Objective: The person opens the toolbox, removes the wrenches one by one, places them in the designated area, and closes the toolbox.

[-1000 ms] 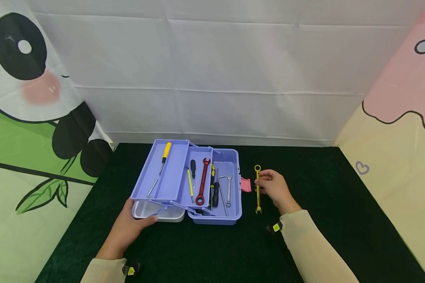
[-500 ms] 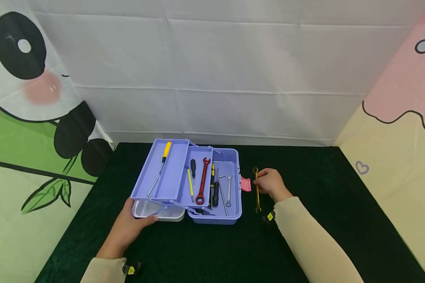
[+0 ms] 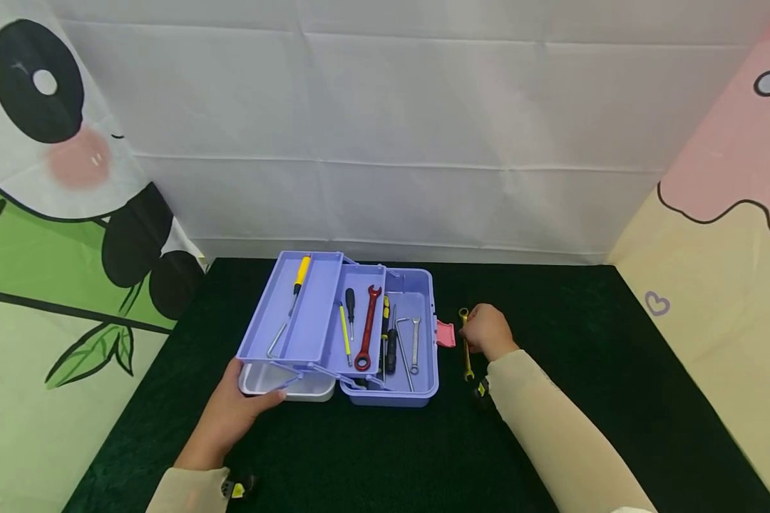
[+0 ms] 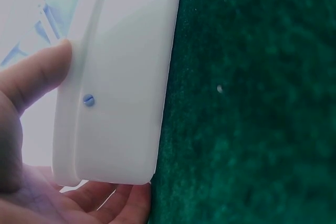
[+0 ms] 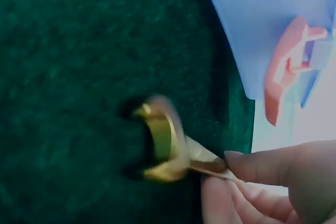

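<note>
The right hand (image 3: pixel 485 330) pinches the gold wrench (image 3: pixel 465 350) at mid-shaft between its fingers (image 5: pixel 247 166); its long axis runs front to back, just right of the toolbox (image 3: pixel 423 388) and its pink latch (image 3: pixel 445 334). The left hand (image 3: pixel 234 410) grips the white tray (image 4: pixel 118 85) at the box's front-left; bare worktop (image 3: pixel 584 342) lies to the right.

Both hands (image 3: pixel 488 331) curled, gripping

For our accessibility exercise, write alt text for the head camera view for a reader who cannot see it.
A person's right hand pinches a gold wrench beside an open purple toolbox on dark green cloth. The left hand holds the toolbox's white lid.
</note>
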Demonstrator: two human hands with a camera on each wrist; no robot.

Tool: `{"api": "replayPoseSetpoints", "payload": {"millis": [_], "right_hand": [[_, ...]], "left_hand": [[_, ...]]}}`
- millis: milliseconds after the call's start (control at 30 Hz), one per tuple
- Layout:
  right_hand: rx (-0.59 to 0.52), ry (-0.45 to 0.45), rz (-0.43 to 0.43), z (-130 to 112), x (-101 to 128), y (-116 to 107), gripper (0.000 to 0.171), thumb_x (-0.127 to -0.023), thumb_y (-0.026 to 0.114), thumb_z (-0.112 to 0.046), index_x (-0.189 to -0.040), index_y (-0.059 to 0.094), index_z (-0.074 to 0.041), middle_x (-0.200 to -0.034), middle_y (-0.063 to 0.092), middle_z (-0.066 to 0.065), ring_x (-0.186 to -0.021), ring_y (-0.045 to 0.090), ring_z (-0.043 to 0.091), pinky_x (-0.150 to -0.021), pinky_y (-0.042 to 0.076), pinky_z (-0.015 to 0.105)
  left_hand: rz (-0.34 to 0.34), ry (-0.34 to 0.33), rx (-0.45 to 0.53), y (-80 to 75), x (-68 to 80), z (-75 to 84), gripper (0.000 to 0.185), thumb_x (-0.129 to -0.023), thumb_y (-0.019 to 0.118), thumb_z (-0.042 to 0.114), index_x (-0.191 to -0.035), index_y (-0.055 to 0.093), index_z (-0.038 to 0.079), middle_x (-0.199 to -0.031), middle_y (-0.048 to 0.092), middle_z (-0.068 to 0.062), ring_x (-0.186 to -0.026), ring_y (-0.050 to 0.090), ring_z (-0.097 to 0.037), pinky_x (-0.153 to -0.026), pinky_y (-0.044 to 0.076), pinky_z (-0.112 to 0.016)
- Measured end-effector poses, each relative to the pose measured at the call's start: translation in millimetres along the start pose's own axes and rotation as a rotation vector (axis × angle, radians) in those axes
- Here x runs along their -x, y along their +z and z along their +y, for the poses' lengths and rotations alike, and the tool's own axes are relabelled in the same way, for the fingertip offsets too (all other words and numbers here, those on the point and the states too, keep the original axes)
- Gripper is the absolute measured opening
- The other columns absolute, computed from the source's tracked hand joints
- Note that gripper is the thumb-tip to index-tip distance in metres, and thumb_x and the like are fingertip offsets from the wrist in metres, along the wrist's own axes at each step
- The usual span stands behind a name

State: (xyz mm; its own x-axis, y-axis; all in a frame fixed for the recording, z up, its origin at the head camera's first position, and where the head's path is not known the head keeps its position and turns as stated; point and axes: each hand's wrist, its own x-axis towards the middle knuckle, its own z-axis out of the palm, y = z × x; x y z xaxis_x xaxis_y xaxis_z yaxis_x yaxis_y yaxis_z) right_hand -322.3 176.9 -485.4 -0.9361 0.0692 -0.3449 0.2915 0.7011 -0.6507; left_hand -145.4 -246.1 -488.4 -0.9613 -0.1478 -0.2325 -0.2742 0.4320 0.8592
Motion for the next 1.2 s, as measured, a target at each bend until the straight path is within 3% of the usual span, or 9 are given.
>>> {"api": "replayPoseSetpoints", "payload": {"millis": [167, 633, 967, 1200], "right_hand": [[0.1, -0.058, 0.041, -0.2, 2.9, 1.6, 0.025, -0.096, 0.067, -0.007, -0.119, 0.062, 0.003, -0.099, 0.066, 0.018, -0.071, 0.066, 0.025, -0.061, 0.059, 0.032], [0.125, -0.08, 0.011, -8.8, 6.0, -9.0, 0.016, -0.096, 0.067, -0.006, -0.109, 0.063, 0.001, -0.096, 0.065, 0.017, -0.072, 0.067, 0.025, -0.063, 0.059, 0.033], [0.234, -0.291, 0.148, -51.9, 28.5, -25.3, 0.024, -0.1, 0.068, -0.018, -0.118, 0.063, -0.004, -0.098, 0.067, 0.013, -0.078, 0.062, 0.027, -0.07, 0.057, 0.039], [0.256, -0.491, 0.158, -86.9, 55.9, -22.4, 0.022, -0.098, 0.07, -0.018, -0.115, 0.066, -0.005, -0.092, 0.064, 0.007, -0.076, 0.06, 0.023, -0.068, 0.054, 0.037]], "left_hand": [[-0.002, -0.008, -0.009, 0.4, -0.5, 1.4, 0.123, -0.084, 0.086, 0.045, -0.167, -0.001, 0.019, -0.167, 0.021, -0.02, -0.144, 0.033, -0.045, -0.115, 0.025, -0.069], [0.005, -0.007, 0.001, 0.0, 0.5, 0.6, 0.124, -0.082, 0.087, 0.045, -0.167, 0.0, 0.019, -0.167, 0.021, -0.02, -0.143, 0.034, -0.044, -0.115, 0.024, -0.069], [0.004, -0.009, -0.002, -0.2, 0.2, 0.6, 0.125, -0.083, 0.086, 0.046, -0.167, -0.002, 0.019, -0.167, 0.02, -0.02, -0.143, 0.033, -0.044, -0.115, 0.024, -0.07], [0.002, -0.018, -0.013, -1.1, -0.3, 1.0, 0.125, -0.082, 0.086, 0.048, -0.167, -0.002, 0.018, -0.167, 0.02, -0.021, -0.143, 0.033, -0.045, -0.115, 0.024, -0.07]]}}
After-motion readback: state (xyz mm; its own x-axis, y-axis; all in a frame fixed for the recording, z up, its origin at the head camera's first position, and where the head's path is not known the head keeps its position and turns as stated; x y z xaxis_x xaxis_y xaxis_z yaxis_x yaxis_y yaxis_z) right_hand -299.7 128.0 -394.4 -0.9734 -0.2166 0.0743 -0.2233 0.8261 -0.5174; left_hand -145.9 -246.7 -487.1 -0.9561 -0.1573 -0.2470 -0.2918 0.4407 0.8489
